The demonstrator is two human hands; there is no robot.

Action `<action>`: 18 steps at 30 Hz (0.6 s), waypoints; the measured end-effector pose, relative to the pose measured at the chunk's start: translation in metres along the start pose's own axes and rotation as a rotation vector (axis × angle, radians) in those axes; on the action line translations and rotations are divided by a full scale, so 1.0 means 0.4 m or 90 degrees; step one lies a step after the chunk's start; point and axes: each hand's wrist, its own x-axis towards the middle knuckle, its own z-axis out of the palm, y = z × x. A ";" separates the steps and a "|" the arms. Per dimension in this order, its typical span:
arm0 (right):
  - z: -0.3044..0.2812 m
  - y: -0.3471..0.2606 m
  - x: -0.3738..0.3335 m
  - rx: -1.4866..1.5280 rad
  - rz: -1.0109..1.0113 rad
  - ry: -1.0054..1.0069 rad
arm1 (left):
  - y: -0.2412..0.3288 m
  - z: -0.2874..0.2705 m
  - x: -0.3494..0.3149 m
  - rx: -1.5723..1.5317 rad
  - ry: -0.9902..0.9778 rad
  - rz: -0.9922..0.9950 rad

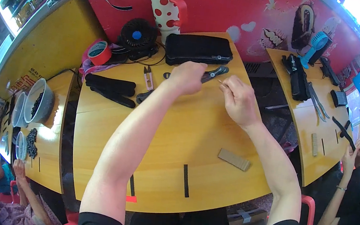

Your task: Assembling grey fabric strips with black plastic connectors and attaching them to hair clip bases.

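Over the far middle of the table [159, 132], my left hand [189, 77] is closed, its fingertips partly hidden from view. Beneath and behind it runs a long dark tool-like thing [216, 73], its ends showing on both sides of the hand. I cannot tell whether the hand grips it. To the right, my right hand [239, 101] is closed in a pinch, a small thin thing at its fingertips, too small to name. Left of my left hand lie small pink-handled snips [148, 78] and a folded black strip-like thing [111, 87].
A black zip case [199, 49], a small black fan [138, 35], a spotted tumbler [165, 12] and a red tape roll [100, 53] stand at the back. A tan strip [234, 159] lies near my right forearm. People sit at side tables, with long-handled pliers [318, 101] at right.
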 end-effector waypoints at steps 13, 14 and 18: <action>0.114 -0.118 -0.025 -0.079 -0.073 -0.328 | -0.085 -0.005 0.027 -0.415 -0.132 -0.079; 0.126 -0.125 -0.023 -0.080 -0.071 -0.329 | -0.085 -0.008 0.014 -0.438 -0.117 -0.056; 0.160 -0.137 -0.015 -0.122 -0.058 -0.364 | -0.100 -0.046 -0.038 -0.363 0.002 0.064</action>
